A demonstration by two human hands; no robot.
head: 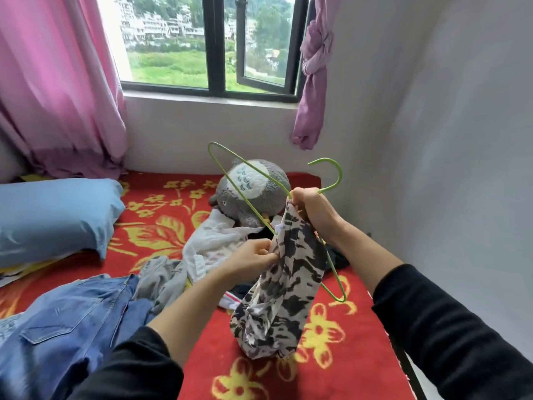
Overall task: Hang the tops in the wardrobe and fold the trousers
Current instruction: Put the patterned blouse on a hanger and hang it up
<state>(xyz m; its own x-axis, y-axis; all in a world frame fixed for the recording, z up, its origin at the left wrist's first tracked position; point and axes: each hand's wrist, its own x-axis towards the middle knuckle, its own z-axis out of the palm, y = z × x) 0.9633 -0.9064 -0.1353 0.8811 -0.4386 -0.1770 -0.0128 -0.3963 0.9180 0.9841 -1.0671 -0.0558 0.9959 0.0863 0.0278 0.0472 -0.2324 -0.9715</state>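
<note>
right hand [313,210] clenched round the neck of the green hanger [245,194], just under its hook, with the upper edge of the black-and-white top [288,284] caught in the same fist; left hand [253,255] pinching the top's fabric lower down. from my remote seat i see the hanger tilted, one arm raised before the grey plush toy [259,180]. top hangs bunched over the red flowered blanket [317,370]. blue jeans [66,321] lie at left, beside a grey garment [161,275] and a white garment [216,241]; blue pillow [52,217] farther left.
</note>
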